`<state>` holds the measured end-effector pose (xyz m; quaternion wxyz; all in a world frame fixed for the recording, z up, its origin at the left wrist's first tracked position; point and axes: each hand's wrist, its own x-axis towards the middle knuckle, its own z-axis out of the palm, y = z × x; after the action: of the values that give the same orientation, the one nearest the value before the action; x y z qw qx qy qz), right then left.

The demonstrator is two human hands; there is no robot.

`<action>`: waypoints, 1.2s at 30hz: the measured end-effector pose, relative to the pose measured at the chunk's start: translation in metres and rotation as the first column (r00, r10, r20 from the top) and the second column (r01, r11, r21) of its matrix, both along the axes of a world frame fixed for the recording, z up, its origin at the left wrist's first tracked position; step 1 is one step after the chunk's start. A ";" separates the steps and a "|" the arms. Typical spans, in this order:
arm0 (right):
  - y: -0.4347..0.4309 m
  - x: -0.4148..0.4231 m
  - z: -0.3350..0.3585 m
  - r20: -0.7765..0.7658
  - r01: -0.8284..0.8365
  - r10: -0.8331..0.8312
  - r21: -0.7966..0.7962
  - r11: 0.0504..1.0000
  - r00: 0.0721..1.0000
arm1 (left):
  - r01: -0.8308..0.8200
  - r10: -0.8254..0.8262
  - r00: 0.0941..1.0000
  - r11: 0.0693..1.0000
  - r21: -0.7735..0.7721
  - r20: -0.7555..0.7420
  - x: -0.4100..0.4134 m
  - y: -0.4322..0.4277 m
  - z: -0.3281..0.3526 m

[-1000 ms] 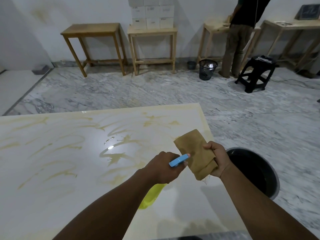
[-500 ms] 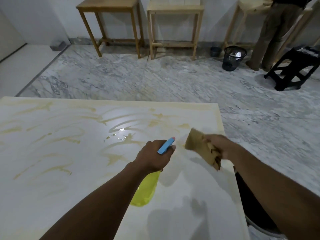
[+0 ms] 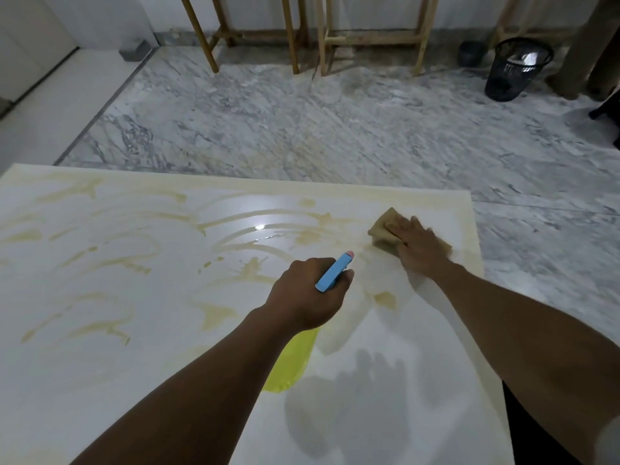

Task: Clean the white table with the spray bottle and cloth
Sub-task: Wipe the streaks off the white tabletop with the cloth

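Now the right hand (image 3: 419,246) presses the tan cloth (image 3: 380,226) flat, fingers straight, near the white counter's (image 3: 134,380) far right corner. The left hand (image 3: 308,297) holds the spray bottle (image 3: 292,360), fingers curled round its neck. Firm, overlapping strokes leftward through the yellow smears (image 3: 214,313) would likely work best.

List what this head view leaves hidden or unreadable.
- spray bottle: the trigger and neck are covered by the left hand, and the yellow body is partly behind the forearm.
- cloth: mostly under the flat right hand.
- white table: its left and near edges are cut off by the frame.
- wastebasket: its contents are too small and dim to make out.
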<state>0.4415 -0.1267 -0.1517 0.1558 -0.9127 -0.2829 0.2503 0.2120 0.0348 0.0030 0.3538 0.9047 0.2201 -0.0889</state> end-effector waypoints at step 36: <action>-0.063 -0.127 0.120 -0.479 0.668 -0.488 0.349 0.657 0.730 | -0.056 0.059 0.993 0.998 -0.035 0.106 -0.088 -0.016 0.000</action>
<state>0.3140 -0.1899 -0.0316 0.5052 -0.8231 0.0050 0.2593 0.1237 0.0185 0.0029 0.3819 0.8957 0.2254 -0.0338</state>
